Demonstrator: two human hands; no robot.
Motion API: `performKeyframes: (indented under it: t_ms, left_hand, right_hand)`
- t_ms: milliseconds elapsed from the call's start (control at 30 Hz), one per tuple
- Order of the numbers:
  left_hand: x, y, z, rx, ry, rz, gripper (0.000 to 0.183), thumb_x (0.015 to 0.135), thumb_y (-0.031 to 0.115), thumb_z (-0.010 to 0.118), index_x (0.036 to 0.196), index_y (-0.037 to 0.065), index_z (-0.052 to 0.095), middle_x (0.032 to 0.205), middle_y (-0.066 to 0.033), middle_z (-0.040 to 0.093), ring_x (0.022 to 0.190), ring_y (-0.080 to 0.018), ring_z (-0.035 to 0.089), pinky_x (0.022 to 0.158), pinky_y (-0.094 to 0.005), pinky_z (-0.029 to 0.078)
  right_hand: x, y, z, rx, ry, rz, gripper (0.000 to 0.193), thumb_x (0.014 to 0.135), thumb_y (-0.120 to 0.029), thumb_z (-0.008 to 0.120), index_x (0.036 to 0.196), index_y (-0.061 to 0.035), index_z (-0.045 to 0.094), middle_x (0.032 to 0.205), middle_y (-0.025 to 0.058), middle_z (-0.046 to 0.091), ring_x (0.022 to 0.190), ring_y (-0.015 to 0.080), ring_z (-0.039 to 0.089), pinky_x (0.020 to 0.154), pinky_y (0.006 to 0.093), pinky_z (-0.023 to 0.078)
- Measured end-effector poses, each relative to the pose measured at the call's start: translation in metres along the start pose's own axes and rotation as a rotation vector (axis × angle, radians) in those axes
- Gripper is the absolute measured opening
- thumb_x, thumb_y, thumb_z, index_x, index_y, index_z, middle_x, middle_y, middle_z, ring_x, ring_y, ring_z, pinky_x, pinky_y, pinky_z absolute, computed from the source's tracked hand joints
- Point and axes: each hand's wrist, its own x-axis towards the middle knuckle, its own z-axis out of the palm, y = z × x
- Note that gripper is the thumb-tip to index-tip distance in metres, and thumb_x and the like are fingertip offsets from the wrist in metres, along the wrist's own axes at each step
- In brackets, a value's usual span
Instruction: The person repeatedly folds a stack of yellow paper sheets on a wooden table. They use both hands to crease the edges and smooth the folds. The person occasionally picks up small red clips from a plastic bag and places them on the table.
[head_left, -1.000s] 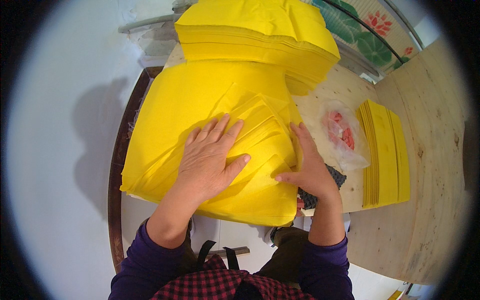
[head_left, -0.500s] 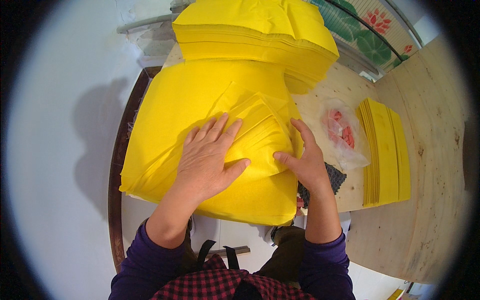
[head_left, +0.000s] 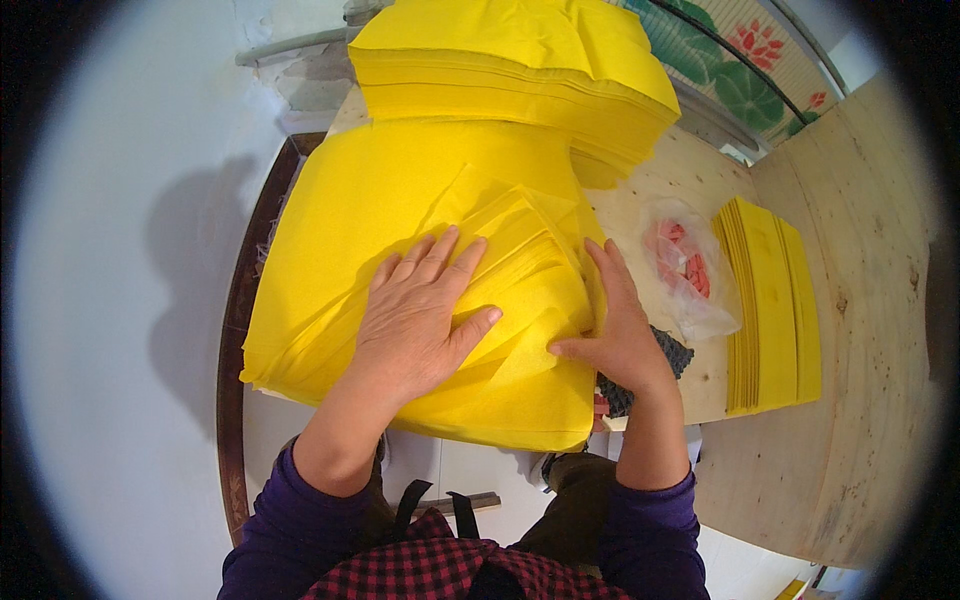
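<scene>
A broad pile of yellow cloth sheets (head_left: pixel 440 170) lies before me, its top layers fanned and folded over each other toward the near right. Flat on these layers rests my left hand (head_left: pixel 418 310), fingers stretched out and thumb apart. At the pile's right edge is my right hand (head_left: pixel 620 325), its thumb on the cloth and its fingers extended along the side. There is a gap between that thumb and the fingers. Whether a sheet edge lies under the right fingers is hard to see.
A taller yellow stack (head_left: pixel 520 90) stands behind the pile. To the right, a clear plastic bag (head_left: pixel 690 270) with red pieces lies on the wooden table (head_left: pixel 690 180), beside folded yellow bundles (head_left: pixel 765 300) against a wooden board (head_left: pixel 860 330). Dark textured material (head_left: pixel 673 352) sits near my right wrist.
My right hand has shifted slightly toward me and turned, its thumb now lower on the cloth. A yellow corner near it has folded or spread downward. My left hand stays nearly still.
</scene>
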Motion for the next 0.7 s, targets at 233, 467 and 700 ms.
performKeyframes:
  t_ms: [233, 467, 700]
  left_hand:
    - [0.0, 0.001, -0.002, -0.018, -0.011, -0.009, 0.069, 0.093, 0.048, 0.057, 0.148, 0.01, 0.042, 0.153, -0.0205, 0.039, 0.141, -0.0371, 0.037, 0.116, -0.0503, 0.024]
    - [0.0, 0.002, -0.002, -0.009, -0.028, -0.025, 0.075, 0.089, 0.05, 0.06, 0.15, 0.011, 0.04, 0.153, -0.0206, 0.038, 0.141, -0.0368, 0.036, 0.116, -0.05, 0.024]
    - [0.0, 0.003, -0.002, -0.003, -0.013, -0.027, 0.066, 0.095, 0.046, 0.054, 0.149, 0.011, 0.041, 0.153, -0.0194, 0.039, 0.142, -0.0358, 0.036, 0.117, -0.0493, 0.023]
  right_hand:
    - [0.008, 0.009, 0.003, 0.245, 0.104, 0.054, 0.096, 0.066, -0.029, 0.086, 0.147, -0.0067, 0.041, 0.154, 0.0263, 0.034, 0.144, 0.0392, 0.032, 0.118, 0.0421, 0.026]
    - [0.005, 0.005, 0.012, 0.099, 0.109, 0.053, 0.089, 0.069, -0.021, 0.085, 0.146, -0.0071, 0.042, 0.151, 0.0167, 0.043, 0.142, 0.0313, 0.037, 0.117, 0.0381, 0.029]
    - [0.004, 0.007, 0.012, 0.072, 0.088, 0.074, 0.095, 0.066, -0.031, 0.088, 0.146, -0.0075, 0.042, 0.152, 0.0175, 0.042, 0.142, 0.033, 0.037, 0.117, 0.0391, 0.029]
